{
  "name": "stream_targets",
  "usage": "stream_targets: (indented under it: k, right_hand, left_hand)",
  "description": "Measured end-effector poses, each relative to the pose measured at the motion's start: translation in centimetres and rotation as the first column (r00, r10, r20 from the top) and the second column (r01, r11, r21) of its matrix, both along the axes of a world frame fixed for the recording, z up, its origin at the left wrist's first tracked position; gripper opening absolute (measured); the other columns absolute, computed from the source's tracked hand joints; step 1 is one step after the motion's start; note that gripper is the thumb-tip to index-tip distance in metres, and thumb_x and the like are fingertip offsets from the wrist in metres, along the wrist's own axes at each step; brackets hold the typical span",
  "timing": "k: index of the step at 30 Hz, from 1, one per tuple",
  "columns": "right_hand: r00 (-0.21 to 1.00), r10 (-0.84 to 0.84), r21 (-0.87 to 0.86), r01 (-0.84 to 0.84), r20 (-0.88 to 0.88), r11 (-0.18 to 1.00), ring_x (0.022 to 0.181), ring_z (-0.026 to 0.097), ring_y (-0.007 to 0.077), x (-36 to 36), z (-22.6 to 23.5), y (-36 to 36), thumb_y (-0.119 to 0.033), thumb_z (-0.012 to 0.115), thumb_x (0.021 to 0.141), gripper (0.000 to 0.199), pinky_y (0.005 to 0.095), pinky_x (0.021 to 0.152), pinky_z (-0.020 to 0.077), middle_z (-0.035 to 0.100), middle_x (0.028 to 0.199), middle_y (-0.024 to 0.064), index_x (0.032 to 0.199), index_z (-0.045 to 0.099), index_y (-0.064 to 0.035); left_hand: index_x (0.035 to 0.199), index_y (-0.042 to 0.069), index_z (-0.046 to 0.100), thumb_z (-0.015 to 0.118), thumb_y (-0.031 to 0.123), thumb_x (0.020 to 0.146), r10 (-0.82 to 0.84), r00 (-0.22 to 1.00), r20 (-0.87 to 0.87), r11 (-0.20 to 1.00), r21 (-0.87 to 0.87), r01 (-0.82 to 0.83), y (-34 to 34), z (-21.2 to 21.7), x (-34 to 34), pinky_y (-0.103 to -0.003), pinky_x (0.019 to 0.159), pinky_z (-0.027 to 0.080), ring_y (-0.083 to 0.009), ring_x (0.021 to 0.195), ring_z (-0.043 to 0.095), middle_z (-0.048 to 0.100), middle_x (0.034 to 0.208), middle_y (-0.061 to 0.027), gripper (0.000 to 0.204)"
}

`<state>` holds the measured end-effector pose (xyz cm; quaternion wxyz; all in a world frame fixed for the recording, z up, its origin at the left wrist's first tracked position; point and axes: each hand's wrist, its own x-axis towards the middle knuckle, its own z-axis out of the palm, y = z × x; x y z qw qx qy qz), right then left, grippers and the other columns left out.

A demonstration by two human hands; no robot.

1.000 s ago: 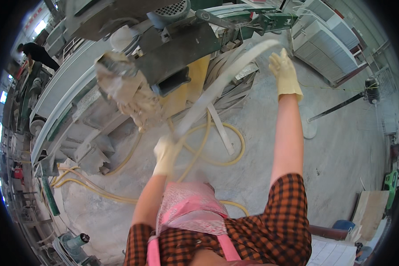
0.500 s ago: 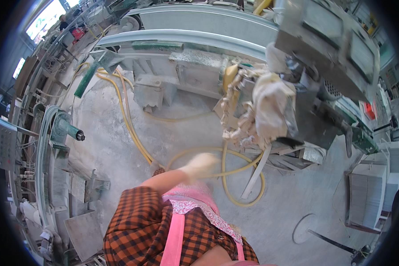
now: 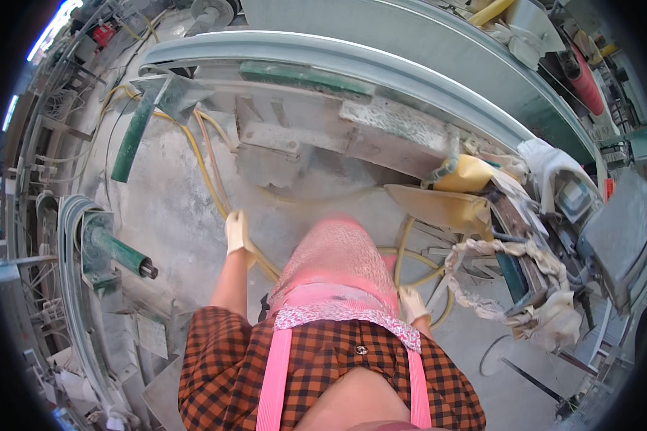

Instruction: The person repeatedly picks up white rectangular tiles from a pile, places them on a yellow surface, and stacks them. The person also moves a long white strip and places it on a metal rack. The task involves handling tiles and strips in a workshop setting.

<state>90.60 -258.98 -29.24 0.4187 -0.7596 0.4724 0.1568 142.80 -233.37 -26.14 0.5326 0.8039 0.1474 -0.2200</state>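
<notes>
My left hand [image 3: 237,231], in an off-white glove, hangs over the floor to the left of my apron. Its fingers are loosely apart, and nothing shows in them. Directly beneath it in the picture runs a yellow hose [image 3: 216,188]. My right hand [image 3: 412,304], gloved alike, is low beside the right edge of the pink apron [image 3: 334,266]. It appears loosely open and holds nothing that I can see; a loop of hose lies close behind it.
A long metal conveyor frame [image 3: 323,54] crosses ahead. On the left, a green roller [image 3: 126,251] juts out from a machine. At right stand a yellow part [image 3: 464,174], a twisted cloth wrap [image 3: 553,269] and a round-based stand [image 3: 492,357].
The view has turned and moved toward the conveyor frame. My left hand has swung from in front of the apron out to the left. My right hand has come into sight.
</notes>
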Motion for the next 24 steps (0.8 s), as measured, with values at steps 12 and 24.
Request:
stream_targets:
  k: [12, 24]
  right_hand:
    - [0.616, -0.476, 0.246, 0.423, 0.628, 0.872, 0.052, 0.056, 0.0078, 35.0, 24.4, -18.4, -0.026, 0.055, 0.106, 0.033, 0.0226, 0.066, 0.0511, 0.064, 0.064, 0.0, 0.116, 0.073, -0.0014]
    - [0.911, 0.037, -0.318, 0.106, 0.41, 0.942, 0.058, 0.057, 0.0093, 55.9, 34.7, -56.6, -0.039, 0.058, 0.103, 0.039, 0.0287, 0.061, 0.0475, 0.064, 0.074, 0.0047, 0.11, 0.072, -0.0033]
  left_hand:
    - [0.12, 0.001, 0.07, 0.057, 0.017, 0.104, -0.43, 0.692, 0.58, 0.749, -0.199, 0.632, -32.7, 21.8, 24.2, -0.027, 0.098, 0.047, -0.0129, 0.11, 0.066, 0.073, 0.114, -0.0071, 0.027]
    - [0.146, 0.007, 0.05, 0.068, 0.031, 0.091, -0.841, 0.037, 0.54, 0.43, 0.627, 0.65, -66.7, 18.6, 40.1, -0.047, 0.1, 0.05, -0.0388, 0.12, 0.062, 0.065, 0.131, -0.023, 0.062]
